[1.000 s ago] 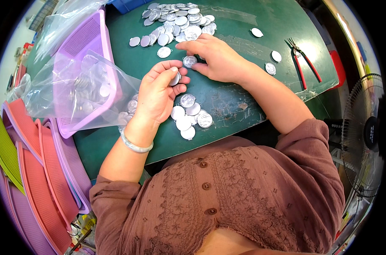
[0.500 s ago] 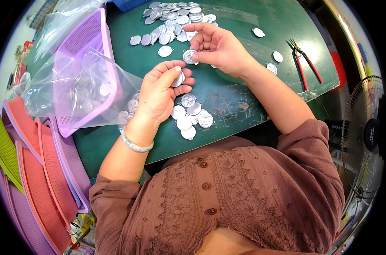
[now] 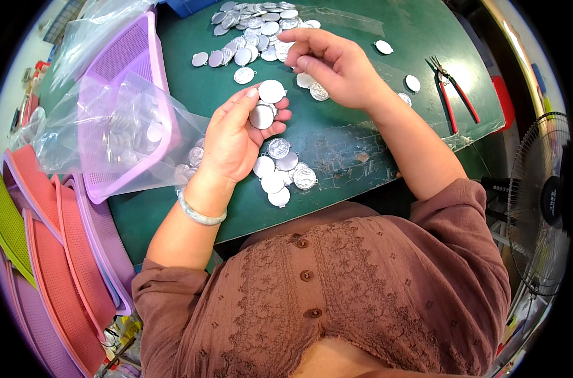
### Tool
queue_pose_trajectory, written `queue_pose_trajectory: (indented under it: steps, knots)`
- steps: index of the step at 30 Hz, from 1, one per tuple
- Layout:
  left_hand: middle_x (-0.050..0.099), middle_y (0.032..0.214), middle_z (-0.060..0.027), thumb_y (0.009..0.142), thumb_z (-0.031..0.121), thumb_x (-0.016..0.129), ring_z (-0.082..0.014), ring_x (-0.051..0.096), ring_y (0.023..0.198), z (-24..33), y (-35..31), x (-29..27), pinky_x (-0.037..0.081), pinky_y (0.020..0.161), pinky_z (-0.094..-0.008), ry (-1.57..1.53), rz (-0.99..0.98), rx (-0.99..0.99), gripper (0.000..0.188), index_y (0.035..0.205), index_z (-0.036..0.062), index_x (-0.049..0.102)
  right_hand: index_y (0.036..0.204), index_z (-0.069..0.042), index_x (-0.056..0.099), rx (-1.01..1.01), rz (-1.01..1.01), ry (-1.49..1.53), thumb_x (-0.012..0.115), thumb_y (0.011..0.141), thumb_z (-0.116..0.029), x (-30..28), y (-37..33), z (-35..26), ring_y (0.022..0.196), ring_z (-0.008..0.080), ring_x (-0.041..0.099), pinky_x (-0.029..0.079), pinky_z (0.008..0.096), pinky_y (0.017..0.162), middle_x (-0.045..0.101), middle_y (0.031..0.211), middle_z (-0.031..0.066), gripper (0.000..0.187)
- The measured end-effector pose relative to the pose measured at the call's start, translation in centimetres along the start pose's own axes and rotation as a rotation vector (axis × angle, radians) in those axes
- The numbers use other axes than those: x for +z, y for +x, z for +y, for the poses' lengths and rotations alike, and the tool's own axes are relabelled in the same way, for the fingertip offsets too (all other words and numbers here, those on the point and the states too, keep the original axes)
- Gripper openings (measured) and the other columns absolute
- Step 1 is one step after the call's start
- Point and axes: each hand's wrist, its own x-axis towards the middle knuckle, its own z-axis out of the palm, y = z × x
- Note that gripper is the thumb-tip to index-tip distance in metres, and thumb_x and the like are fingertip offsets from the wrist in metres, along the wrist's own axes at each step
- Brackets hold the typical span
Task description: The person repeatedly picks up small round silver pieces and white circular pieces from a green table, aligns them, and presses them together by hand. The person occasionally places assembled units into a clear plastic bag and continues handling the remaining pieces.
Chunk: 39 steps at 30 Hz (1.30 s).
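Observation:
Several round silver medallions with small loops rest in my left hand [image 3: 239, 126]. Its thumb presses on the stack, where one plain-faced medallion [image 3: 272, 92] juts out above another [image 3: 262, 117]. To the right and farther up, my right hand [image 3: 337, 69] hovers over the table with its index finger stretched out and thumb apart, holding nothing that I can see. Two loose medallions [image 3: 318, 91] lie by its palm side, and a large heap of medallions [image 3: 255, 31] is beyond its fingertips. A small cluster of medallions [image 3: 273, 183] lies nearer me, below my left hand.
On the green table [image 3: 362, 151], a purple plastic basket [image 3: 165, 107] and a clear bag [image 3: 66, 142] with medallions inside are at left. Red-handled pliers [image 3: 453, 94] lie at right, near scattered medallions [image 3: 383, 47]. Stacked colored baskets [image 3: 53, 252] and a fan [image 3: 538, 201] flank me.
The medallion my right hand was pinching is out of its fingers, and that hand has moved right and opened. More medallions now show fanned in my left hand.

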Motion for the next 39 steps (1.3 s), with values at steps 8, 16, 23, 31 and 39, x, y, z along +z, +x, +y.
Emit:
queue_pose_trajectory:
  steps: [8,16,23,31,39]
  knots:
    - [0.060,0.077,-0.0066,0.086,0.019,0.054,-0.0134,0.057,0.066,-0.1,-0.2,0.1,0.044,0.053,-0.0216,0.157,0.082,-0.025,0.015,0.091,0.0058,0.056,0.108,-0.001,0.052,0.068,-0.058,-0.579,0.059,0.075,-0.004,-1.6,0.1,1.1,0.061,0.0161,0.053,0.044,0.0272,0.058,0.055,0.067,0.0084,0.034]
    - [0.057,0.072,-0.0054,0.085,0.017,0.056,-0.0119,0.053,0.060,0.2,-0.4,0.5,0.040,0.048,-0.0204,0.074,0.080,-0.072,0.011,0.082,0.0075,0.053,0.112,-0.007,0.049,-0.003,-0.044,-0.738,0.064,0.066,-0.003,-0.1,-0.5,0.7,0.077,0.0269,0.055,0.045,0.0355,0.070,0.055,0.084,0.0111,0.049]
    - [0.058,0.075,-0.0071,0.085,0.015,0.053,-0.0139,0.057,0.063,0.4,-0.4,0.9,0.040,0.048,-0.0200,0.122,0.119,-0.082,0.009,0.084,0.0058,0.052,0.118,-0.008,0.045,-0.001,-0.031,-0.534,0.057,0.068,0.006,0.6,-0.4,0.5,0.073,0.0176,0.053,0.043,0.0263,0.068,0.051,0.080,0.0057,0.054]
    - [0.060,0.082,-0.0095,0.084,0.011,0.049,-0.0156,0.059,0.066,0.2,-0.4,0.7,0.042,0.049,-0.0201,0.131,0.101,-0.042,0.024,0.107,0.0015,0.048,0.125,-0.003,0.037,0.183,-0.021,0.203,0.054,0.075,0.008,-0.3,0.4,0.9,0.076,0.0082,0.053,0.044,0.0214,0.068,0.055,0.085,0.0028,0.054]
    - [0.060,0.081,-0.0078,0.084,0.010,0.050,-0.0137,0.059,0.064,0.2,-0.3,1.3,0.042,0.046,-0.0188,0.155,0.092,-0.073,0.018,0.098,0.0003,0.052,0.123,-0.001,0.040,0.251,-0.123,0.399,0.057,0.075,0.004,0.1,0.2,-0.7,0.076,0.0089,0.055,0.044,0.0206,0.066,0.058,0.085,0.0056,0.051]
